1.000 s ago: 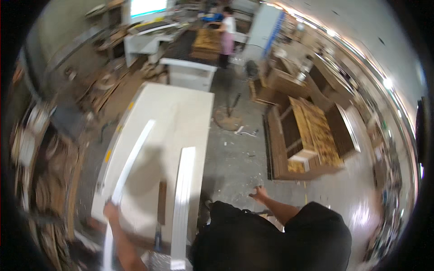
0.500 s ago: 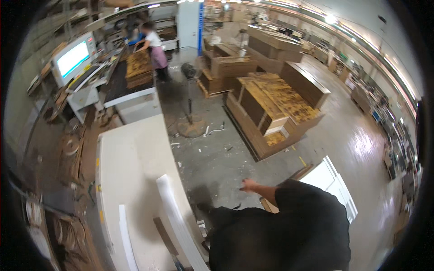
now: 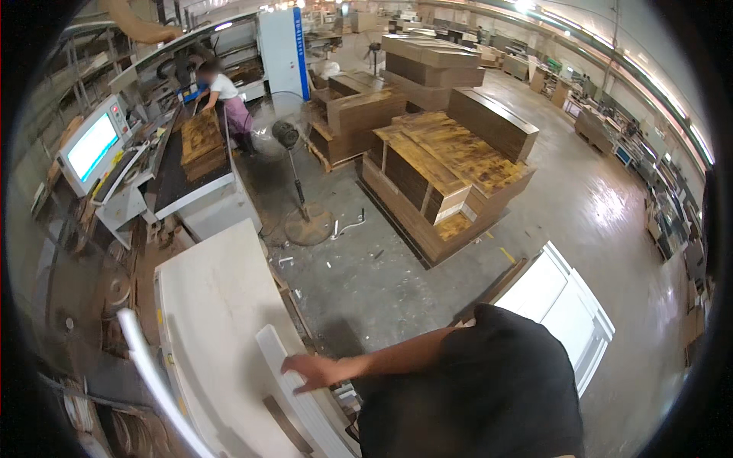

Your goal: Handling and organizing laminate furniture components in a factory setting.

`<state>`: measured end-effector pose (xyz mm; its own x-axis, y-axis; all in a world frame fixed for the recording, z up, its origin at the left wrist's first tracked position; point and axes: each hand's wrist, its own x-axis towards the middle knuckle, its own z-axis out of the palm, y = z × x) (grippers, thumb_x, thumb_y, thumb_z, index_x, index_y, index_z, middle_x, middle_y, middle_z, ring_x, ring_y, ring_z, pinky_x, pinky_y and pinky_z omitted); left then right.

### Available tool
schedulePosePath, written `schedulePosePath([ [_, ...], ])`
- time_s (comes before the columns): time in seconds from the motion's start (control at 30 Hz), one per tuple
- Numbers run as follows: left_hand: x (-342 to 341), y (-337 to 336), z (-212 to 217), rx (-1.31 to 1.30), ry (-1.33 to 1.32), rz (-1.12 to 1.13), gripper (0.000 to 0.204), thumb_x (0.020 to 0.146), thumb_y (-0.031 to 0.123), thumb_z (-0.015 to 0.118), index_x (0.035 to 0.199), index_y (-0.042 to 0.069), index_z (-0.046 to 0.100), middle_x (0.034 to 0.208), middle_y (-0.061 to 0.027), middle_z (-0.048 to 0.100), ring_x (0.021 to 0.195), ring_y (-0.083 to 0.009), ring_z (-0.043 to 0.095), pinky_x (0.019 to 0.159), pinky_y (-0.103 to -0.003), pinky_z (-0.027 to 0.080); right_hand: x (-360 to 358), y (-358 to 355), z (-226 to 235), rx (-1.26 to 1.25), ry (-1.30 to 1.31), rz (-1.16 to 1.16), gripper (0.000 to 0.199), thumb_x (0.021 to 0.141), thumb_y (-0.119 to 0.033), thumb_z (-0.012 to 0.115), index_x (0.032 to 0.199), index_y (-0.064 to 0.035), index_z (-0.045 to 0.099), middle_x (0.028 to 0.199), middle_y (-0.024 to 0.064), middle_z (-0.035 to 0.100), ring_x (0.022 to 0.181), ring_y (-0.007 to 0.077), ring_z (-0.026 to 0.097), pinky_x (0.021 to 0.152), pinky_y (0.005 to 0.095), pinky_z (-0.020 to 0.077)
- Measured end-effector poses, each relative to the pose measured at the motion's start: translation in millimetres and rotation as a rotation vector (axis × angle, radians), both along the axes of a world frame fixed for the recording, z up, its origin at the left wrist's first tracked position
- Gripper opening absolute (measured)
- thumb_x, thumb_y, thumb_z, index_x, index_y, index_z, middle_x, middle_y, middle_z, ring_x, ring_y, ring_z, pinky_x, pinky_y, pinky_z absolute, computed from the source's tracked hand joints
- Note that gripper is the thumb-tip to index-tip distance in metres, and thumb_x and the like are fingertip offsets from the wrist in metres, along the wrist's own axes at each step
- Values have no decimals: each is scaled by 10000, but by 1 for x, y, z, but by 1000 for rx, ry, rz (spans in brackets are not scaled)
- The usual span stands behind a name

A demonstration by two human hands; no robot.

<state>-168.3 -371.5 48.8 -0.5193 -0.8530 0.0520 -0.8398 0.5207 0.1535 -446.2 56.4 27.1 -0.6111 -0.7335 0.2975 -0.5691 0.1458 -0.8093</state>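
My right hand (image 3: 313, 372) reaches across from the right over a stack of long white strips (image 3: 286, 389). Its fingers are spread and hold nothing; I cannot tell whether the fingertips touch the strips. The stack lies along the right side of a pale worktable (image 3: 221, 298). Beside it on the tabletop is a narrow brown strip (image 3: 286, 425). At the left, a single long white strip (image 3: 156, 374) slants up over the table's left edge, its lower end leaving the picture. My left hand is out of view.
A standing fan (image 3: 294, 164) is beyond the table. Stacked brown panels (image 3: 435, 168) fill the middle floor, with white panels (image 3: 561, 301) at my right. A monitor (image 3: 93, 149) stands far left. A person (image 3: 225, 99) works at a dark bench with brown boards (image 3: 202, 145).
My right hand has swung left from over the floor to above the strip stack. The single white strip has risen from the tabletop and shifted left. The view has turned slightly.
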Motion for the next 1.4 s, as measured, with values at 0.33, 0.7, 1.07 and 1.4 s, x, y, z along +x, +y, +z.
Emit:
schedulePosePath([
  [0.33,-80,175,152,353,1422,477,546,1034,538,694,1192,19,635,1040,-132,661,954,-250,625,854,-441,538,112,-140,120,146,-249,519,833,765,-214,841,1492,-11,489,1409,221,601,1298,412,605,1126,525,471],
  [0.7,5,330,77,164,574,279,294,928,109,843,1157,-18,708,1144,-153,732,1088,-284,687,1028,-466,521,-23,-133,1,100,564,930,387,886,-174,696,1257,-84,627,1169,161,701,959,345,770,714,483,642],
  [1.07,47,292,-81,32,-9,222,441,924,485,762,1131,98,736,1059,-148,767,1044,-382,714,1047,-520,511,-90,-223,-50,617,738,1331,476,995,-308,701,1434,-169,581,1360,69,684,1262,337,652,1091,509,508],
  [1.4,2,304,-128,359,170,240,553,1060,522,585,1360,60,631,1330,-216,682,1285,-434,610,1142,-528,446,-132,-199,-105,519,482,1310,474,928,-355,797,1225,-9,667,1290,186,644,1219,402,598,1056,498,488],
])
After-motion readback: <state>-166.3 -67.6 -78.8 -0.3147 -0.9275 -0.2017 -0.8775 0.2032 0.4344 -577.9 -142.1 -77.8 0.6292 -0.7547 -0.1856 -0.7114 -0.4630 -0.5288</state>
